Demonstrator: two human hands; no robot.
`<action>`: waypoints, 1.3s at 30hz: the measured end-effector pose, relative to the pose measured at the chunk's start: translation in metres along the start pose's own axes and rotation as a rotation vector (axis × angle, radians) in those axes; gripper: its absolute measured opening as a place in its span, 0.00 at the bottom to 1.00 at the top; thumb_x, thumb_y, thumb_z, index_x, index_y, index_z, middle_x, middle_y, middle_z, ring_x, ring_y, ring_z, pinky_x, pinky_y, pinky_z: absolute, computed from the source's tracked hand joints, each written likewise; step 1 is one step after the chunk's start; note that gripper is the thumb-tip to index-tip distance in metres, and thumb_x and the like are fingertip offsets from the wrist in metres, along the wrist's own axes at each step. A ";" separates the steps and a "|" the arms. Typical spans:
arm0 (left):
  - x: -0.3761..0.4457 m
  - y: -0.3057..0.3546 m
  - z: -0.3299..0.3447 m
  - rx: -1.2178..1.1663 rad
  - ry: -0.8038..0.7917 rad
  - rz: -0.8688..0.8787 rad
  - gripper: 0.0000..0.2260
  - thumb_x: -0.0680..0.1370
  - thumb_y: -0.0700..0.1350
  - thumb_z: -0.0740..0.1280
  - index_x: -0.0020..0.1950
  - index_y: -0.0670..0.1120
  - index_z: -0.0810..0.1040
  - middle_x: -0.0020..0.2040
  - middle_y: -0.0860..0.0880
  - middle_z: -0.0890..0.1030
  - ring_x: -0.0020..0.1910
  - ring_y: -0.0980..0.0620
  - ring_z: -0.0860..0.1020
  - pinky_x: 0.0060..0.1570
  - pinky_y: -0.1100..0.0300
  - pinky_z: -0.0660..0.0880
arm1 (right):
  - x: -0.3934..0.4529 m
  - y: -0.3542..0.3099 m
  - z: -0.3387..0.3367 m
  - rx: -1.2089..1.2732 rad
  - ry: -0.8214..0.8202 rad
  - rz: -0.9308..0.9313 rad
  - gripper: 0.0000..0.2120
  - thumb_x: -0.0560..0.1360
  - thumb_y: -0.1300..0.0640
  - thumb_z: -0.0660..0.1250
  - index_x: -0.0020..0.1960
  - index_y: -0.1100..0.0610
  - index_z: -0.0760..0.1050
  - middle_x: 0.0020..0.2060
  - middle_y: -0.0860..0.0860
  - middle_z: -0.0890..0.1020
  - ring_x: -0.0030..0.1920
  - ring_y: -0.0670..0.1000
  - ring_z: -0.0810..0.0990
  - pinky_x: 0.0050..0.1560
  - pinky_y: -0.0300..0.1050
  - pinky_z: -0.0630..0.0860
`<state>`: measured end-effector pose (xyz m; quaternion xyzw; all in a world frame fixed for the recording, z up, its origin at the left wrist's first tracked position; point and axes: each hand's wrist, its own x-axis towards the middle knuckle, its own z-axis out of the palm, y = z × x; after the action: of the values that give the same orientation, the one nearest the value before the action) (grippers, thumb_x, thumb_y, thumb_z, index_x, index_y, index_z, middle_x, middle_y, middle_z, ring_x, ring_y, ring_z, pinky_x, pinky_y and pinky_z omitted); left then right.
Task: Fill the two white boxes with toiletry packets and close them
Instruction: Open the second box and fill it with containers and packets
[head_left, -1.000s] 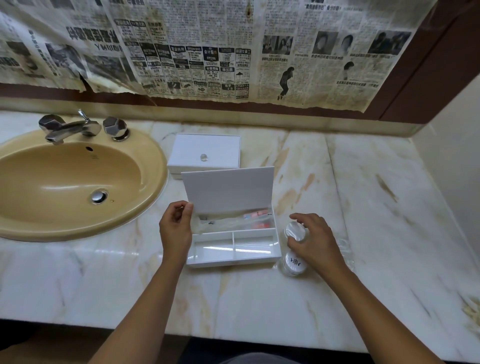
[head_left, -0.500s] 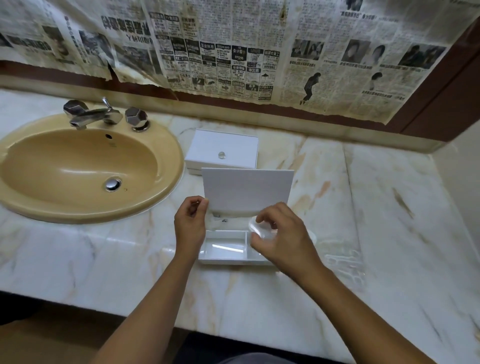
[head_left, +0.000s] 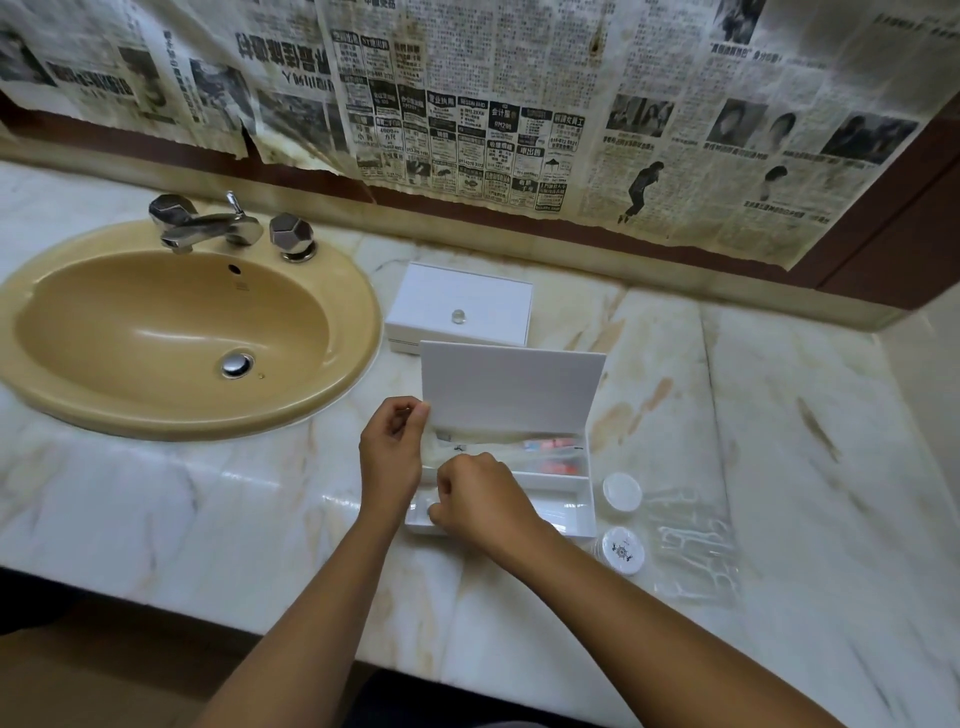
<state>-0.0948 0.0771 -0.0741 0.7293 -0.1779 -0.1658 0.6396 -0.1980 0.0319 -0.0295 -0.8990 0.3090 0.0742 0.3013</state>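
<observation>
An open white box (head_left: 566, 512) sits on the marble counter, its lid (head_left: 511, 384) standing upright. My left hand (head_left: 392, 447) pinches the lid's left edge. My right hand (head_left: 472, 501) is down in the box's front left compartment, its fingers closed on a round white packet that is mostly hidden. The back compartment holds clear packets with pink and orange items (head_left: 550, 452). Two more round white packets (head_left: 622, 492) (head_left: 622, 550) lie just right of the box. Behind it stands a second white box (head_left: 460, 306), closed, with a clear knob on top.
A beige sink (head_left: 156, 332) with a chrome tap (head_left: 202, 223) fills the counter's left side. A crumpled clear plastic bag (head_left: 693, 545) lies right of the round packets. Newspaper sheets (head_left: 519, 104) cover the wall behind.
My right hand lifted a round packet from the counter at the right, carried it left over the box, and now rests low in the front left compartment. My left hand stayed on the lid.
</observation>
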 end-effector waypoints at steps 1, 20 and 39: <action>0.000 0.000 0.000 0.001 0.000 0.001 0.03 0.78 0.39 0.67 0.46 0.41 0.78 0.40 0.51 0.80 0.37 0.65 0.77 0.41 0.73 0.71 | 0.001 0.000 0.002 0.007 0.003 0.006 0.04 0.68 0.60 0.66 0.37 0.61 0.75 0.38 0.58 0.80 0.41 0.56 0.75 0.37 0.42 0.66; 0.002 -0.002 0.000 0.019 -0.005 0.003 0.03 0.78 0.40 0.67 0.46 0.42 0.78 0.41 0.51 0.81 0.38 0.64 0.78 0.41 0.73 0.72 | -0.018 0.008 -0.017 0.148 0.174 0.022 0.09 0.74 0.51 0.65 0.39 0.55 0.77 0.36 0.52 0.82 0.41 0.52 0.78 0.41 0.44 0.74; 0.000 0.000 0.000 0.003 -0.019 -0.002 0.02 0.79 0.40 0.66 0.47 0.42 0.77 0.40 0.52 0.79 0.37 0.66 0.77 0.40 0.74 0.71 | -0.062 0.119 -0.071 0.019 0.268 0.410 0.17 0.75 0.54 0.66 0.64 0.48 0.73 0.59 0.50 0.76 0.56 0.50 0.76 0.51 0.44 0.74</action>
<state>-0.0951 0.0768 -0.0737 0.7287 -0.1835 -0.1728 0.6368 -0.3224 -0.0528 -0.0118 -0.8164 0.5230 0.0112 0.2445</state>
